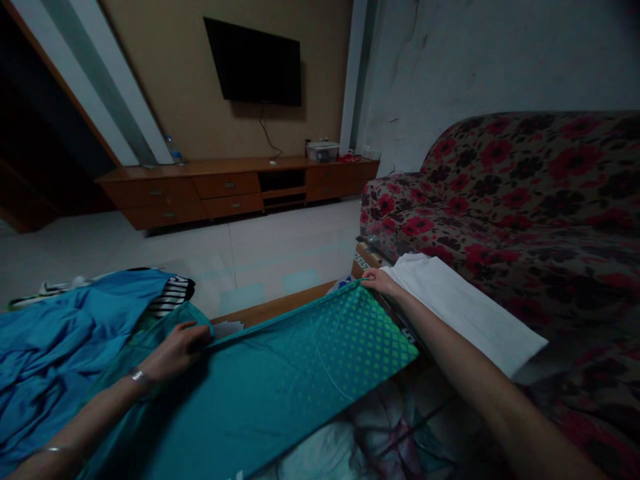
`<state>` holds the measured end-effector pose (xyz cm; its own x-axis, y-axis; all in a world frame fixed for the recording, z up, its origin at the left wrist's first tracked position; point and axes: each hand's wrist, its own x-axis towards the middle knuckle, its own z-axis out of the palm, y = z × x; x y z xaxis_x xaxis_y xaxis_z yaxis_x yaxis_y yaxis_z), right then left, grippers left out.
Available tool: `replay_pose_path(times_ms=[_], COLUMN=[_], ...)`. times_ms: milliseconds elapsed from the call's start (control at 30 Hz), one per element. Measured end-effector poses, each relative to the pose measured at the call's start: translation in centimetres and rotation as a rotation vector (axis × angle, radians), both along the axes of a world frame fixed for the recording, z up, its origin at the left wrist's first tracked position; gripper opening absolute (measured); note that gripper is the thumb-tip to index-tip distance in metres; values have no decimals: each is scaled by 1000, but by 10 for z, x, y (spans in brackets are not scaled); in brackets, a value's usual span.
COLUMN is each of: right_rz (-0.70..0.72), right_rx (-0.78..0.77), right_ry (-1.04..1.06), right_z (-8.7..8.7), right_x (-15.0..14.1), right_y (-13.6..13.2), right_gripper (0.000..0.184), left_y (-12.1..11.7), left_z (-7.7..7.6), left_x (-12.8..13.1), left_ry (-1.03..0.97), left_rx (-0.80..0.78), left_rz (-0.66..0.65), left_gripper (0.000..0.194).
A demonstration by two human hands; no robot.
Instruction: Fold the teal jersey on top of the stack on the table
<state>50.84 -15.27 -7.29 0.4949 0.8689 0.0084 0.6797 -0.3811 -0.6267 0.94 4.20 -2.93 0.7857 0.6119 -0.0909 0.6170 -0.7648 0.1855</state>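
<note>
A teal garment point(280, 373) with a pattern of green dots toward its right end is stretched out in front of me, folded along its far edge. My left hand point(187, 343) is closed on that far edge at the left, a silvery band on its wrist. At the far right corner my right hand point(379, 281) pinches the cloth between thumb and fingers. A folded white cloth point(460, 310) lies just right of my right hand. Left of my left hand sits a heap of blue clothing point(65, 347), with a black-and-white striped piece point(170, 295) on its edge.
On the right stands a floral sofa point(500, 173). A low wooden TV cabinet point(225, 190) runs along the far wall beneath a television point(255, 63), bearing a plastic bottle point(175, 152) and a clear box point(323, 151). The tiled floor point(270, 243) lies between.
</note>
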Motion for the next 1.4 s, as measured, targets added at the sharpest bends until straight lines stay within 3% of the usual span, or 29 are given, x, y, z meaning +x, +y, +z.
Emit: replay_pose_path(times_ms=[100,200,300,367,467,533,600,700,867,967,1033,1100,1267,1333,1400], right_rz=[-67,-161,-223,-144,101,192,192,151,126,57,-6,16,307,330,289], right_rx=[5,-6,5,54,130,134,115,104,108,79,81,115,134,107,94], right_ry=[-9,-62,-249,-383,-423,-408,-401,-413,-446,-442,-450,-455,-392,-377,-377], right_z=[-4,0,9,9,-7,-25,-39,-49,-44,-32,-23,-17,-27,-34,-39], right_x=[1,-2,-23,-49,-94,-113,-115,-96,-58,-60,-79,-111,-191,-194,-178], right_y=[3,7,7,6,4,3,2,-1,-10,-14,-18,-24,-46,-57,-68], right_gripper=[20,19,24,31,37,42,48,49,48,48,51,53,52,51,49], left_y=[12,8,-24,-54,-90,-99,-98,-91,-85,-88,-97,-113,-160,-169,-171], left_z=[-4,-5,-8,-13,-28,-40,-50,-59,-60,-57,-55,-52,-56,-59,-61], left_x=[-2,4,18,33,54,63,66,61,54,55,55,53,37,28,20], left_ry=[117,186,198,161,108,116,131,117,88,41,4,-25,3,33,57], left_rx=[4,154,389,457,421,360,303,282,283,290,314,342,293,258,239], left_rz=[20,167,266,233,157,173,197,200,178,176,174,137,2,-9,0], left_gripper=[20,37,50,51,50,52,54,55,57,56,54,53,56,57,58])
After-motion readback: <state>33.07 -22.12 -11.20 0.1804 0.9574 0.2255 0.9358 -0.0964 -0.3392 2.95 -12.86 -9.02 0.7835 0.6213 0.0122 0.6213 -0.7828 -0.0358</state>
